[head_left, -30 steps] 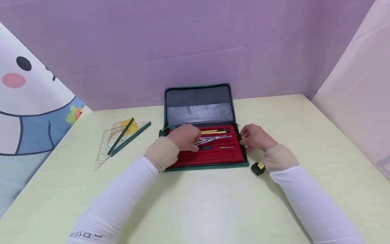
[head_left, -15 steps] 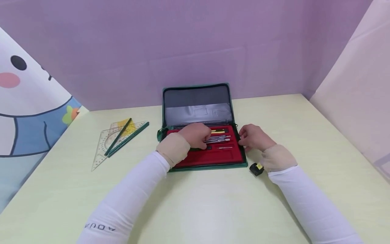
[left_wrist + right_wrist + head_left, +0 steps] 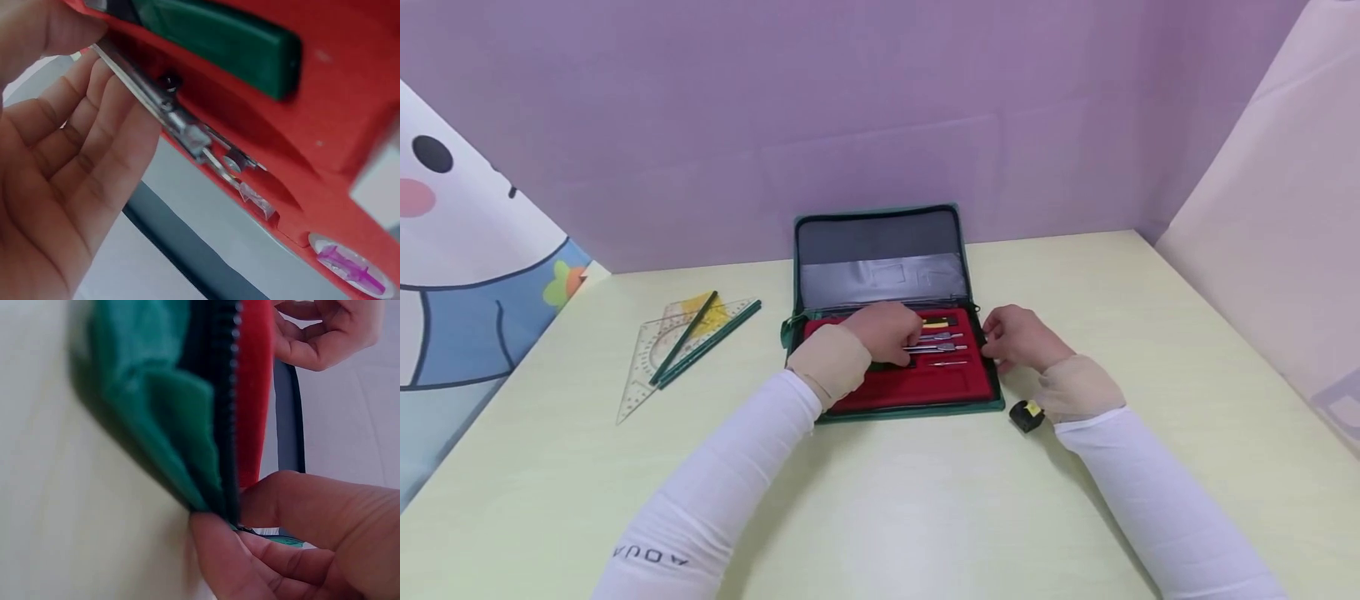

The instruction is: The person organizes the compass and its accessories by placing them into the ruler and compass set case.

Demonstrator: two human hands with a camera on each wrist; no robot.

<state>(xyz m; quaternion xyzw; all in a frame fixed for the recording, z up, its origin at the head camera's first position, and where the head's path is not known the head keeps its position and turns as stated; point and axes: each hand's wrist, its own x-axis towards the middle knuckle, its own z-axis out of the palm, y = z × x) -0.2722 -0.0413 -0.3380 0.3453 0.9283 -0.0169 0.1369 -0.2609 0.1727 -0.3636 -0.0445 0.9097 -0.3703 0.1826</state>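
A green zip case (image 3: 917,410) lies open on the table, with a red moulded tray (image 3: 925,385) in its lower half. My left hand (image 3: 883,332) reaches over the tray. In the left wrist view, its thumb and fingers pinch the end of a silver drawing compass (image 3: 181,125), which lies along a long slot in the tray. A green handle (image 3: 231,50) sits in the slot beside it. At the case's right edge, my right hand (image 3: 1018,336) pinches the green fabric side (image 3: 187,419) by the zip, between thumb and fingers.
Left of the case, a clear set square (image 3: 638,367) lies under green pencils (image 3: 711,343), near a yellow piece (image 3: 703,310). A small black and yellow object (image 3: 1027,415) lies by the right wrist. The case's lid (image 3: 880,242) stands up against the purple backdrop (image 3: 880,125).
My left hand has moved right over the tray, and the compass has turned from a slant to lie along its slot. The right hand stays at the case's edge.
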